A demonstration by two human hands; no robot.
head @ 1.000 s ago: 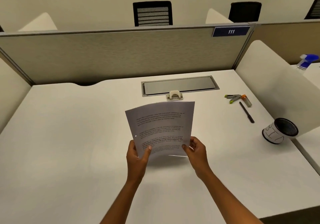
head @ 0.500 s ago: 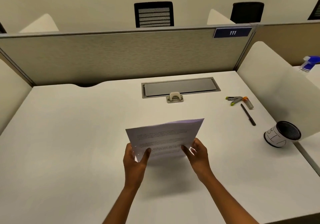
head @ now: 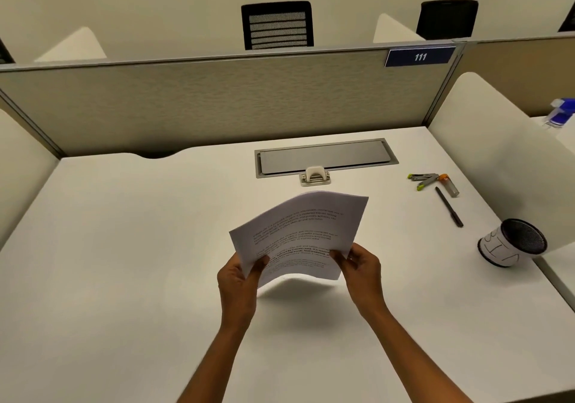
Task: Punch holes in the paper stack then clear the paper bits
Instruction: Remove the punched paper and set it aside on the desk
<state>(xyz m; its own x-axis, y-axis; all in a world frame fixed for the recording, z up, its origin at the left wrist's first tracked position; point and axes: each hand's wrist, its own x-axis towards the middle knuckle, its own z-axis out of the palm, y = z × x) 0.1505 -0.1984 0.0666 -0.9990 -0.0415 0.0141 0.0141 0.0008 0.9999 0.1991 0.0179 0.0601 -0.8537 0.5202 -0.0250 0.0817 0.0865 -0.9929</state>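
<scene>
A stack of printed white paper [head: 303,231] is held above the middle of the white desk [head: 124,262], tilted with its far edge raised and turned to the right. My left hand [head: 238,281] pinches its near left edge, thumb on top. My right hand [head: 362,270] pinches the near right edge. A small beige hole punch [head: 315,176] stands on the desk beyond the paper, in front of a grey cable hatch [head: 325,156].
At the right lie a stapler [head: 423,179], a small tube with an orange cap [head: 448,184] and a black pen [head: 449,206]. A mesh cup wrapped in white paper [head: 510,244] stands near the right divider [head: 485,159]. A fabric partition [head: 217,100] closes the back.
The stack went from upright to nearly flat, then its far edge came up again and swung to the right. Both hands kept their hold and shifted slightly.
</scene>
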